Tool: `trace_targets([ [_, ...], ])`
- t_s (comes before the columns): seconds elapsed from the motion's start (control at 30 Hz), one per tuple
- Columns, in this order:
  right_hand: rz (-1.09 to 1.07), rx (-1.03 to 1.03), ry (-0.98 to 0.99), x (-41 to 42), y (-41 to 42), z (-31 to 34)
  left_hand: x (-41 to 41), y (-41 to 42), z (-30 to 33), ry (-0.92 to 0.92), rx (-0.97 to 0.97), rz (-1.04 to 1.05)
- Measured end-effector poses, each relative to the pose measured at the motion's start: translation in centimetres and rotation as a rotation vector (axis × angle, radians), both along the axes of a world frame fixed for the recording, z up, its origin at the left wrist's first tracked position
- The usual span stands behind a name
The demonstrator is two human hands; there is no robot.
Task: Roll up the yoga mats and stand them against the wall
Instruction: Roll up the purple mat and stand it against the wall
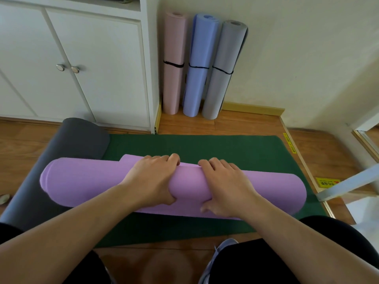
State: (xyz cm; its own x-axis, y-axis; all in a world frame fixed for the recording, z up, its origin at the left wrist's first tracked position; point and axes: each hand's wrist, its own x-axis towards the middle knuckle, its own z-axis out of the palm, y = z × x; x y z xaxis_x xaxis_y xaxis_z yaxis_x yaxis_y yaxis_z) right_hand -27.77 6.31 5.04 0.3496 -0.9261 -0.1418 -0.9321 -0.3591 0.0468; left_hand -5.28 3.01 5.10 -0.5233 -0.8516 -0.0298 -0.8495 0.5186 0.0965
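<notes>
A purple yoga mat (pixel 82 181) lies rolled up crosswise on a flat green mat (pixel 225 148) on the floor. My left hand (pixel 152 179) grips the roll near its middle, fingers curled over the far side and thumb under the near side. My right hand (pixel 223 185) grips it just to the right in the same way. A dark grey mat (pixel 80 138), partly rolled, lies at the left under the purple roll's end. Three rolled mats stand against the wall, each tied with a black band: pink (pixel 174 64), blue (pixel 200 66), grey (pixel 224 70).
A white cabinet (pixel 92 64) with two knobs stands at the back left beside the standing mats. A white metal bar (pixel 348 185) slants in at the right. Wooden floor surrounds the mats. My knees and a shoe (pixel 223 249) are at the bottom.
</notes>
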Motion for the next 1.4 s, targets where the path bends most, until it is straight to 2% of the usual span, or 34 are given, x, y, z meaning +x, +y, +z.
trace_targets([
  [0.17, -0.009, -0.069, -0.082, 0.1, -0.1, -0.1, 0.1, 0.3, 0.1, -0.011, 0.019, -0.004],
  [0.3, -0.037, -0.062, -0.100, -0.2, -0.3, 0.0, -0.5, 0.5, -0.4, -0.134, -0.051, -0.008],
  [0.47, 0.000, -0.029, -0.036, 0.0, 0.0, -0.2, -0.1, 0.1, -0.2, -0.039, 0.013, 0.021],
  [0.67, -0.001, -0.053, -0.040, 0.2, -0.1, -0.2, 0.2, 0.3, 0.1, -0.062, 0.055, 0.001],
  [0.8, -0.045, -0.040, -0.080, 0.0, -0.2, 0.1, 0.0, 0.4, -0.2, -0.161, -0.018, -0.013],
  [0.87, -0.041, -0.034, -0.090, 0.0, -0.2, 0.0, -0.2, 0.3, -0.3, -0.146, -0.046, -0.004],
  [1.0, 0.002, -0.029, -0.033, 0.0, 0.0, 0.0, 0.1, -0.2, 0.3, -0.044, 0.051, 0.018],
  [1.13, 0.025, -0.090, -0.049, 0.0, -0.2, -0.1, 0.7, -0.7, 1.0, -0.024, 0.165, 0.028],
  [1.4, -0.049, -0.043, -0.116, -0.4, -0.5, 0.4, -0.5, 0.3, -0.5, -0.116, -0.068, -0.031],
])
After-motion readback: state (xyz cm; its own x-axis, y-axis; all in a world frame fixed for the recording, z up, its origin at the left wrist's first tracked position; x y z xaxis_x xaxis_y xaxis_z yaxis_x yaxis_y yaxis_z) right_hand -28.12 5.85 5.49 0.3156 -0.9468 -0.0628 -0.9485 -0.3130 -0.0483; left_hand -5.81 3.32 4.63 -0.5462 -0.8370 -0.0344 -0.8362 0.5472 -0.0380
